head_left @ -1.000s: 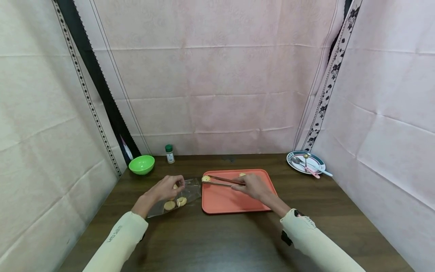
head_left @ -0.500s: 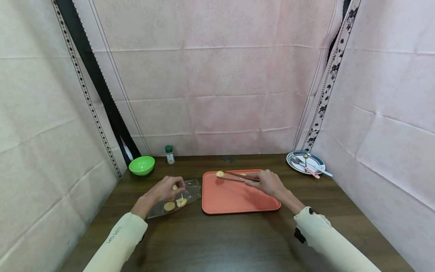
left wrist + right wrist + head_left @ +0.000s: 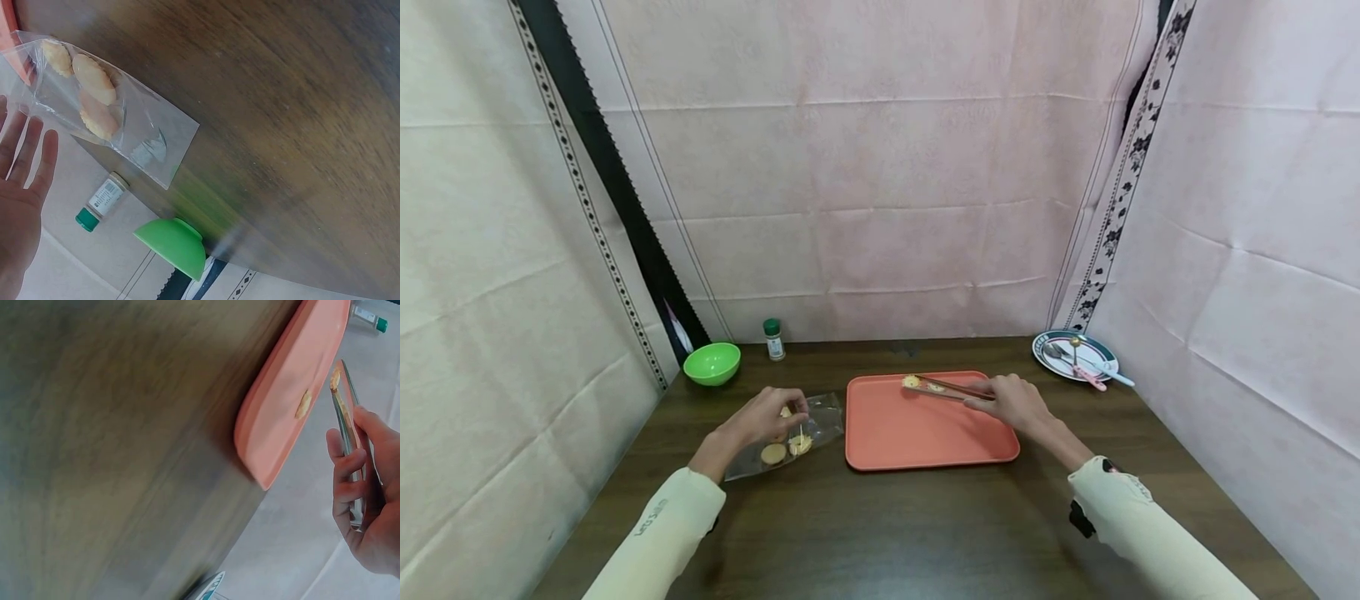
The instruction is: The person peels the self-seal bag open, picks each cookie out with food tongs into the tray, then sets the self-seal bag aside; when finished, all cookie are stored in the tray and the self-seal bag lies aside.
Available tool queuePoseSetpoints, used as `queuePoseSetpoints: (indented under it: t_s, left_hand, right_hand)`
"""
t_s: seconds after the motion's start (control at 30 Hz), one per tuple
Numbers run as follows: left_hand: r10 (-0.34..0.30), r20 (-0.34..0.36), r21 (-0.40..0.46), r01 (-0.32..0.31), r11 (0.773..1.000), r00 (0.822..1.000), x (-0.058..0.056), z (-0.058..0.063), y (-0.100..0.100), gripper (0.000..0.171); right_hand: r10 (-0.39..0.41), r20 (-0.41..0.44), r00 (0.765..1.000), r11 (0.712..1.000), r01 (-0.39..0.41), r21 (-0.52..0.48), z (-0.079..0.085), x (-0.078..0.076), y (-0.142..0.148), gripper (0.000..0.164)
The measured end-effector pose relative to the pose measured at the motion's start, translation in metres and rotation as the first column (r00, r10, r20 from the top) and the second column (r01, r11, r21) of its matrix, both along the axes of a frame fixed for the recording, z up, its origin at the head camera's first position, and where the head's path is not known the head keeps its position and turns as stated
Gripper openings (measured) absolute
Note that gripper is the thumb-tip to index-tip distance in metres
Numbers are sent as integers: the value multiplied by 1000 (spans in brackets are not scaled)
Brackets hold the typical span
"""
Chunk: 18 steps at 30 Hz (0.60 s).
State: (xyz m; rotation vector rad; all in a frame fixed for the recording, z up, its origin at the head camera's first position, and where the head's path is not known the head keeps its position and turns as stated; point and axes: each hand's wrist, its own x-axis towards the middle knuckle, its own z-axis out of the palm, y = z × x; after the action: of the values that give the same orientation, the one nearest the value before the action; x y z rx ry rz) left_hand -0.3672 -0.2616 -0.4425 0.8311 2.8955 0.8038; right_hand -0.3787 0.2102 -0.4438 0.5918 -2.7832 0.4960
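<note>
My left hand [image 3: 771, 414] pinches the edge of a clear plastic bag [image 3: 825, 417]. Several round, pale cookies [image 3: 94, 79] lie inside the bag; the left thumb is hidden in the left wrist view. Over the far part of a coral-pink tray [image 3: 917, 433], my right hand [image 3: 1011, 402] grips metal tongs [image 3: 347, 422]. A cookie [image 3: 912, 381] is held between the tong tips, above the tray's surface. Another cookie [image 3: 304, 405] lies on the tray, partly behind the tongs in the head view.
A green bowl [image 3: 712, 364] and a green-capped shaker bottle [image 3: 774, 340] stand at the back left of the wooden table [image 3: 865, 533]. At the back right is a rimmed plate [image 3: 1047, 340] with a spoon [image 3: 1055, 353] and other utensils. Cloth walls enclose three sides.
My right hand has moved right with the tongs and the cookie, from the tray's left edge to over its far middle. The left hand stays on the bag.
</note>
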Motion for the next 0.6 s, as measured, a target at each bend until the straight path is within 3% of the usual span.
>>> queuePoseSetpoints:
  t_s: [0.6]
  left_hand:
    - [28, 12, -7, -28, 1000, 1000, -1, 1, 1, 6]
  right_hand:
    - [-22, 30, 999, 1000, 22, 18, -11, -6, 9, 38]
